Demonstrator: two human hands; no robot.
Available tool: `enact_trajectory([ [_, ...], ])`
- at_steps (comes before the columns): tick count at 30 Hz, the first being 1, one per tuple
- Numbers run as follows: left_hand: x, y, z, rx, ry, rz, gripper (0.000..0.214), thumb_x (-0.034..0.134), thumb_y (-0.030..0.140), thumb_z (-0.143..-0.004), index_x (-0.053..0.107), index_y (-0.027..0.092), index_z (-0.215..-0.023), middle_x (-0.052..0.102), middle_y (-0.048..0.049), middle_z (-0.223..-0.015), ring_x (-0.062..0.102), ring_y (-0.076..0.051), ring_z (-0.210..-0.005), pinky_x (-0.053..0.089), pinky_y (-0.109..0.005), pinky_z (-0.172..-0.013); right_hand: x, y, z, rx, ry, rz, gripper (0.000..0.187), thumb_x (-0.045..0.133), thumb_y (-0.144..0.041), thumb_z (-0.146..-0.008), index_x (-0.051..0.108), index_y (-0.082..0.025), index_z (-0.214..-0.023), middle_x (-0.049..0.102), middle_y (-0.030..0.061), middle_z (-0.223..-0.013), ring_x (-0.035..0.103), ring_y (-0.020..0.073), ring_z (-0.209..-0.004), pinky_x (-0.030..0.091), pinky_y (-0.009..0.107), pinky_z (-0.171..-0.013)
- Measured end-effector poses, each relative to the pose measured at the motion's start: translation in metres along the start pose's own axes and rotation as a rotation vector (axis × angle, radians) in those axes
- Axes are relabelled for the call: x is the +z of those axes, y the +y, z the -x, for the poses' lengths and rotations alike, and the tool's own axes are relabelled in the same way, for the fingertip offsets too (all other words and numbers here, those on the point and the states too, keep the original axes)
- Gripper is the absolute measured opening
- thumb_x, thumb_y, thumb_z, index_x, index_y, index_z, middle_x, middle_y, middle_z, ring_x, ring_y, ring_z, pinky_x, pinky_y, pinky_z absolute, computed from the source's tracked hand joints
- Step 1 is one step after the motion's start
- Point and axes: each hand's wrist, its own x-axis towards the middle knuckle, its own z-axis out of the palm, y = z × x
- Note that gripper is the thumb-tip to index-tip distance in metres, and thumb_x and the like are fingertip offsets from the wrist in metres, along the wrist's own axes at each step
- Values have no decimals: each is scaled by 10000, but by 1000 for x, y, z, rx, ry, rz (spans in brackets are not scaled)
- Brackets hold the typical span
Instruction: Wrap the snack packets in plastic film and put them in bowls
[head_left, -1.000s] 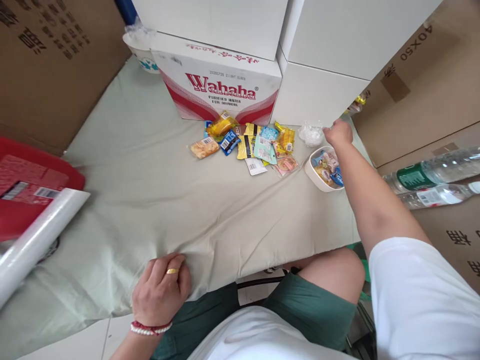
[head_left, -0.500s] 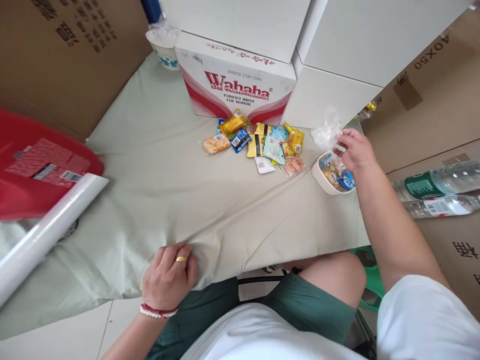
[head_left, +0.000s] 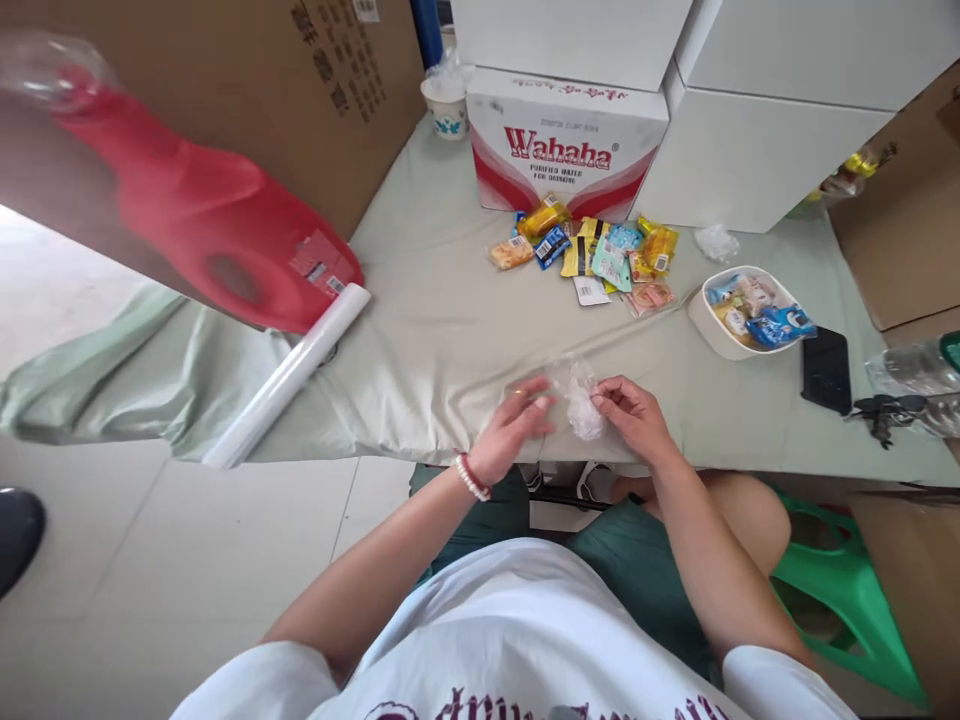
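Between thumb and fingers, my right hand (head_left: 636,415) pinches a crumpled clear plastic cover (head_left: 583,402) above the front of the cloth-covered table (head_left: 420,370). Just left of that plastic is my left hand (head_left: 516,432), fingers apart and slightly blurred, with nothing seen in it. A white bowl (head_left: 731,335) of wrapped snacks stands farther right; a blue packet (head_left: 780,327) leans over its rim. Several wrapped snacks (head_left: 600,255) lie in a loose pile farther back. Near the bowl rests a second crumpled piece of clear plastic (head_left: 717,243).
A Wahaha water carton (head_left: 566,150) and white boxes (head_left: 765,150) stand along the back. At left are a red jug (head_left: 225,230) and a white roll (head_left: 289,375). A black phone (head_left: 826,370) lies right of the bowl. A green stool (head_left: 847,590) is below.
My right hand has come from the bowl to the front middle, bringing crumpled plastic. My left hand has lifted off the cloth and opened beside it. The view has shifted.
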Motion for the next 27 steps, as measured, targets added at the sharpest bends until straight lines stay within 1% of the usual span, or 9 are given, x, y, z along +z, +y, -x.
enact_trajectory([
  [4, 24, -2, -16, -247, -192, 354, 613, 810, 266, -689, 642, 291, -1279, 625, -51, -1322, 671, -230, -1062, 621, -504, -925, 10, 15, 0, -20, 11, -57, 289, 762, -524, -878, 702, -246, -931, 671, 8, -877, 588, 159, -781, 493, 287, -725],
  [9, 35, -15, -24, -185, 1, 266, 550, 888, 88, -606, 638, 234, -1074, 677, 3, -1078, 669, -139, -900, 622, -368, -861, 14, 17, 0, -195, 54, -16, 240, 780, -483, -867, 730, -251, -906, 658, 49, -1045, 618, 200, -1009, 516, 338, -902],
  [12, 37, -20, -28, -130, 79, 273, 489, 952, 152, -580, 606, 199, -922, 683, 10, -953, 664, -129, -846, 599, -299, -789, 11, 15, 0, -157, 84, -80, 249, 785, -493, -859, 716, -258, -905, 632, 34, -994, 598, 174, -875, 525, 317, -793],
  [15, 31, -19, -31, -74, 74, 249, 448, 969, 254, -596, 594, 187, -834, 667, 8, -895, 666, -138, -856, 596, -326, -838, 5, 11, 0, -21, 83, -252, 309, 822, -515, -809, 684, -258, -911, 624, 8, -952, 537, 131, -714, 499, 278, -652],
  [17, 27, -18, -31, 23, 98, 127, 414, 945, 321, -637, 593, 188, -809, 644, 9, -858, 650, -138, -834, 589, -336, -839, 1, 8, 0, 52, 48, -321, 359, 840, -533, -781, 671, -260, -942, 643, 3, -955, 535, 122, -692, 499, 267, -630],
  [19, 23, -17, -30, 217, 140, -135, 324, 884, 332, -706, 613, 193, -817, 634, -10, -893, 635, -151, -859, 576, -322, -807, -2, 4, -1, 93, 56, -359, 417, 798, -598, -804, 664, -274, -1027, 667, 15, -1055, 557, 117, -695, 492, 250, -586],
  [23, 18, -18, -22, 645, 136, -786, 48, 642, 174, -858, 616, 211, -842, 625, -68, -1079, 628, -186, -1007, 559, -347, -875, -6, 0, -2, 160, 139, -439, 628, 624, -786, -847, 605, -330, -1279, 645, 43, -1248, 604, 114, -684, 453, 226, -455],
  [25, 17, -22, -18, 739, 91, -983, 92, 573, 125, -873, 591, 216, -877, 617, -89, -1150, 632, -199, -1068, 547, -386, -958, -5, 2, -2, 192, 130, -418, 645, 733, -726, -796, 613, -332, -1292, 654, 39, -1234, 633, 131, -724, 519, 246, -501],
  [27, 18, -28, -16, 735, 65, -1087, 124, 639, 179, -864, 581, 215, -968, 593, -127, -1255, 622, -240, -1168, 539, -430, -1009, -3, 5, -2, 210, 111, -366, 555, 859, -594, -724, 680, -292, -1153, 682, 27, -1122, 638, 143, -751, 583, 284, -606],
])
